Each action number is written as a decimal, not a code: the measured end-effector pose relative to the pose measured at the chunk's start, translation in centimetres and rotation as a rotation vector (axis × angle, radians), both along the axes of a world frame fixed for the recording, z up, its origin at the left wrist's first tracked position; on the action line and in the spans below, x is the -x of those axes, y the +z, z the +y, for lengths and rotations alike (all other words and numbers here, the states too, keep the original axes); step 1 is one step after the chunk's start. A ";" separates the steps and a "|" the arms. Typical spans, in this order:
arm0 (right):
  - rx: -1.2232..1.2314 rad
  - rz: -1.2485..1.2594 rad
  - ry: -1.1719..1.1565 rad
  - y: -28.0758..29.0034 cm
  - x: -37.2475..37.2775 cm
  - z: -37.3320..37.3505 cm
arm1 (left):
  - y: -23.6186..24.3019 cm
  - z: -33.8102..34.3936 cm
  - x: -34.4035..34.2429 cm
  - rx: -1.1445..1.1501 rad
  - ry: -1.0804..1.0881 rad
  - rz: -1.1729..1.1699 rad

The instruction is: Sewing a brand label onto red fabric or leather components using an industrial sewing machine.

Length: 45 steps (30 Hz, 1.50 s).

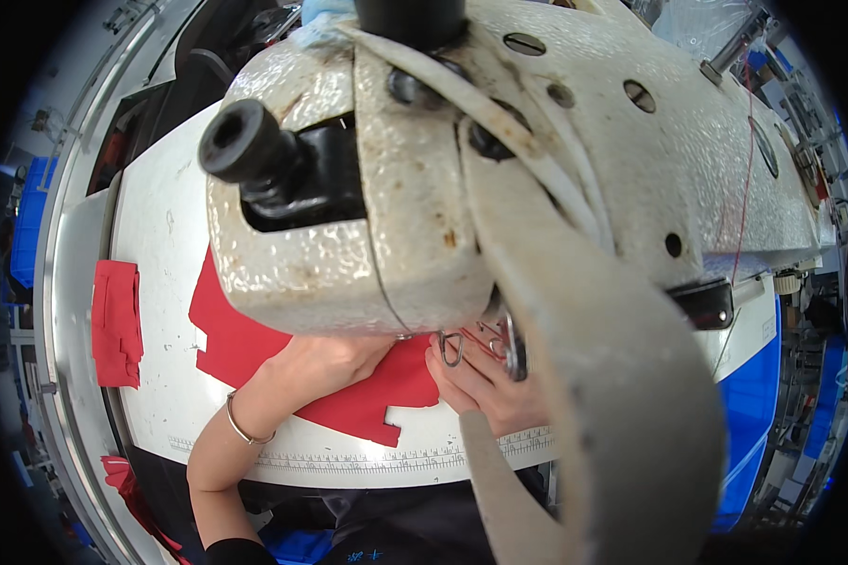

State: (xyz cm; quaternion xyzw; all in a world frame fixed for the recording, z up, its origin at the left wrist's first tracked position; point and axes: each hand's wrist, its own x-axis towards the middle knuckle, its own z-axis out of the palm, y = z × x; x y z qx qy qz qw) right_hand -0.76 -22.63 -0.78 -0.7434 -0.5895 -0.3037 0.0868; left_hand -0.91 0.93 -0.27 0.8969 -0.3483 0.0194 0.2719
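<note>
1. Head view is mostly filled by the sewing machine (537, 169), so the needle area is hidden behind its worn white head.
2. Left hand (334, 356) lies flat, palm down, fingers stretched out on the red cloth (254, 330), pressing it to the table (160, 245) right under the machine head. There's a thin bracelet (245, 428) on that wrist.
3. Right hand (485, 381) sits just beside it at the cloth's right edge, fingers curled near the metal thread guides (452, 348). Can't tell whether it's pinching the cloth or just steadying it, since the machine's pale belt (612, 377) covers part of it.
4. So the cloth is on the table, half tucked under the head, with a notched corner sticking out toward the ruler strip (377, 460) at the table's front edge.
5. Progress, my guess: the piece looks positioned and held at the needle, so the sewing is somewhere in the middle. I can't see any stitch line, so how much seam is done is anyone's call.
6. A stack of more red pieces (116, 323) sits well apart at the far left, so probably more left to run.
</note>
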 end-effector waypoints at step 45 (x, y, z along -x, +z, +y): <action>0.055 0.107 -0.104 1.4 -2.1 -0.6 | 0.1 -0.6 -1.9 -0.004 0.041 -0.071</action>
